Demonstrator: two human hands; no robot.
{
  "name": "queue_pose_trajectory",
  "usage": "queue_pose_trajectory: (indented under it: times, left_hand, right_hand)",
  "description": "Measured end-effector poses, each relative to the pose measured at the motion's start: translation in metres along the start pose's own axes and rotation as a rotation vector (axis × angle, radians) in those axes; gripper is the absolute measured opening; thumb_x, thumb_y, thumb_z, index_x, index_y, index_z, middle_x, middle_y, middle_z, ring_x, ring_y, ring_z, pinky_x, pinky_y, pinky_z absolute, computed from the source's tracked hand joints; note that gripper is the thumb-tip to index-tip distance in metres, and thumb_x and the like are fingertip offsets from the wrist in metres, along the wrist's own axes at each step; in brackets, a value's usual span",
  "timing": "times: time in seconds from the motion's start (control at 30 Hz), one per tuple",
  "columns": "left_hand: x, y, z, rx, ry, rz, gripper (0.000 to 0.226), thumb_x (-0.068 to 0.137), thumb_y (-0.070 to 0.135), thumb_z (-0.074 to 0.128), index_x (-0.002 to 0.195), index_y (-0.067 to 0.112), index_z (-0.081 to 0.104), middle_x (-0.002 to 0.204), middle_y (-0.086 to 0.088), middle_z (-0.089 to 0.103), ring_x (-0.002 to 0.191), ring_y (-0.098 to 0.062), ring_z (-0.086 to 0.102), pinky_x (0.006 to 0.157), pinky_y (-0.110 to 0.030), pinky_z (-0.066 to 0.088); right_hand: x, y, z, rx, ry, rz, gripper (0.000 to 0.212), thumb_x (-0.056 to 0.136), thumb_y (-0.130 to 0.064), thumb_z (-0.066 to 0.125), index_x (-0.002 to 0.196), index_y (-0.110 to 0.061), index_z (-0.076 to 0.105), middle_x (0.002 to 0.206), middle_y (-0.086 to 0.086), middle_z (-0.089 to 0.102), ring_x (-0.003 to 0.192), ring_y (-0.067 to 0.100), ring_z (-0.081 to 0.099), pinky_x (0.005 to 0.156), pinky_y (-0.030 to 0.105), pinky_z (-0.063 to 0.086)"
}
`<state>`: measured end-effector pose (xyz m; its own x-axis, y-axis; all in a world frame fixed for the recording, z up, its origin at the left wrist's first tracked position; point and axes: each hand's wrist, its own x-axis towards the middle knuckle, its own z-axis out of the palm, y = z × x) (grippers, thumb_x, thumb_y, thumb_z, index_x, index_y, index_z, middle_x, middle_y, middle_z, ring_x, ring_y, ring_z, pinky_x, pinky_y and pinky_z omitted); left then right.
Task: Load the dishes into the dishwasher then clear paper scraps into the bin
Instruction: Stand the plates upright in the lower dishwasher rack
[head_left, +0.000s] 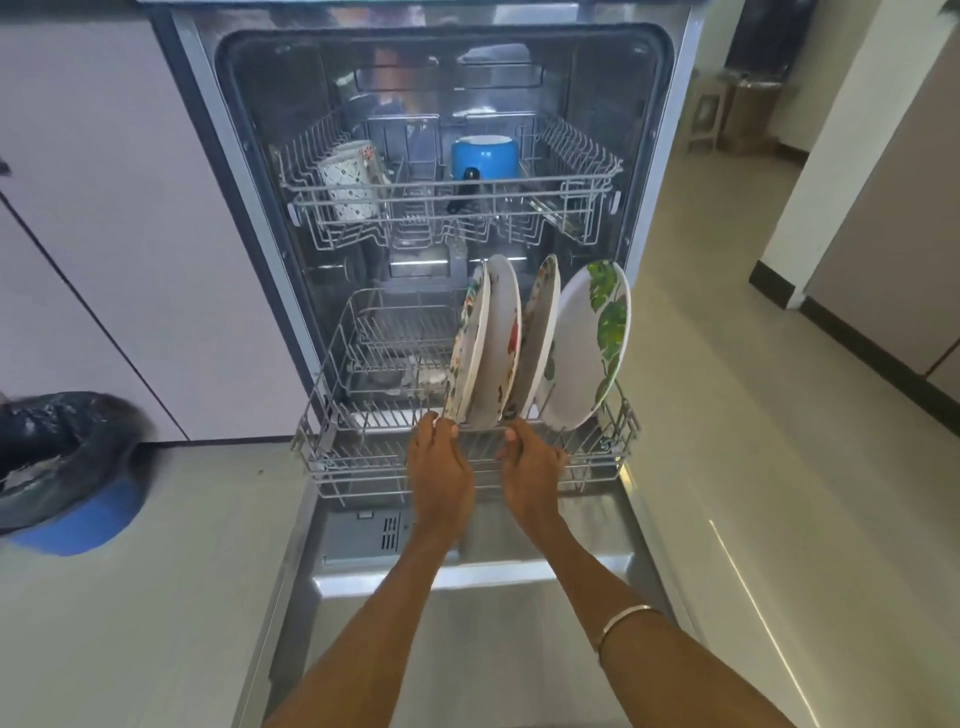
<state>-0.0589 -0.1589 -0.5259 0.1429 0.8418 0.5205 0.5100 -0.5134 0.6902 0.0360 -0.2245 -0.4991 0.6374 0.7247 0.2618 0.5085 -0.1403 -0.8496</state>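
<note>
The dishwasher stands open, its door dropped flat toward the person, and the lower rack is pulled out over it with its long side running nine to three o'clock. Four plates stand on edge at the right of that rack, rims up toward twelve o'clock and leaning toward one o'clock, faces turned sideways; the leaf-patterned plate is the rightmost. The left hand curls its fingers over the rack's front wire just below the leftmost plate, and the right hand grips the same wire beside it, at three o'clock of the left. Above, at twelve o'clock, the upper rack holds a patterned mug lying at its left and a blue pot at centre. A bin lined with a dark bag sits on the floor at nine o'clock, well apart from the rack.
</note>
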Motion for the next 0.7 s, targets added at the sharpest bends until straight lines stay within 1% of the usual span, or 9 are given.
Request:
queue_pose_trajectory:
  times: [0.07,0.1,0.17,0.23,0.33,0.4,0.47,0.57,0.7]
  left_hand:
    - [0.008,-0.005,0.005,0.024,-0.019,-0.003,0.015,0.103,0.016,0.037,0.094,0.022,0.047,0.104,0.001,0.05,0.093,-0.024,0.05,0.08,-0.048,0.049]
    - [0.011,-0.007,0.007,0.043,-0.031,-0.002,0.015,0.101,0.013,0.039,0.093,0.021,0.048,0.105,0.0,0.051,0.094,-0.024,0.05,0.08,-0.049,0.049]
    - [0.018,-0.013,0.012,0.078,-0.057,-0.013,0.016,0.098,0.008,0.044,0.093,0.022,0.048,0.108,-0.002,0.051,0.097,-0.026,0.05,0.083,-0.049,0.05]
    - [0.025,-0.017,0.017,0.099,-0.081,-0.033,0.018,0.096,0.004,0.047,0.094,0.022,0.049,0.111,-0.003,0.052,0.101,-0.027,0.051,0.086,-0.049,0.049]
    - [0.035,-0.021,0.022,0.104,-0.082,-0.011,0.016,0.096,0.003,0.045,0.1,0.017,0.052,0.113,-0.006,0.054,0.101,-0.03,0.052,0.087,-0.051,0.049]
    - [0.041,-0.021,0.026,0.106,-0.065,0.017,0.019,0.093,-0.001,0.044,0.101,0.013,0.053,0.11,-0.004,0.053,0.096,-0.028,0.052,0.083,-0.049,0.05]
    - [0.049,-0.022,0.029,0.121,-0.05,0.022,0.02,0.092,-0.004,0.045,0.098,0.014,0.052,0.106,-0.002,0.052,0.09,-0.025,0.051,0.078,-0.047,0.05]
    - [0.06,-0.024,0.034,0.135,-0.03,0.035,0.02,0.093,-0.003,0.045,0.087,0.016,0.049,0.099,-0.001,0.05,0.082,-0.024,0.048,0.07,-0.047,0.048]
    - [0.076,-0.031,0.042,0.134,-0.036,0.064,0.019,0.096,0.003,0.041,0.084,0.016,0.047,0.095,-0.002,0.05,0.081,-0.025,0.046,0.07,-0.048,0.047]
  right_hand:
    - [0.009,0.0,-0.003,-0.112,-0.072,0.035,0.019,0.098,-0.016,0.049,0.102,-0.027,0.064,0.082,-0.005,0.063,0.083,0.016,0.055,0.078,0.009,0.025]
    - [0.013,0.001,-0.004,-0.158,-0.098,0.057,0.024,0.095,-0.013,0.049,0.109,-0.025,0.064,0.091,0.0,0.065,0.089,0.02,0.057,0.074,0.008,0.026]
    - [0.02,0.0,-0.003,-0.155,-0.129,0.083,0.03,0.092,-0.009,0.05,0.114,-0.024,0.063,0.101,0.005,0.067,0.097,0.024,0.06,0.072,0.015,0.034]
    - [0.028,0.001,0.003,-0.149,-0.151,0.096,0.032,0.091,-0.008,0.049,0.114,-0.025,0.063,0.103,0.004,0.067,0.1,0.025,0.061,0.078,0.024,0.035]
    - [0.041,0.007,0.012,-0.187,-0.166,0.08,0.032,0.091,-0.012,0.049,0.114,-0.028,0.063,0.104,0.005,0.067,0.1,0.027,0.061,0.081,0.029,0.035]
    - [0.052,0.01,0.016,-0.154,-0.173,0.097,0.03,0.093,-0.014,0.047,0.108,-0.034,0.064,0.104,0.002,0.066,0.099,0.024,0.06,0.081,0.028,0.035]
    - [0.06,0.01,0.019,-0.11,-0.177,0.109,0.034,0.095,-0.014,0.045,0.093,-0.046,0.056,0.103,-0.003,0.063,0.096,0.019,0.056,0.084,0.028,0.038]
    - [0.071,0.011,0.022,-0.146,-0.157,0.098,0.04,0.092,-0.011,0.046,0.099,-0.05,0.043,0.116,0.002,0.062,0.106,0.021,0.056,0.094,0.033,0.041]
    - [0.089,0.014,0.033,-0.068,-0.144,0.159,0.043,0.097,-0.014,0.043,0.08,-0.054,0.04,0.104,-0.012,0.055,0.083,0.001,0.045,0.082,0.017,0.031]
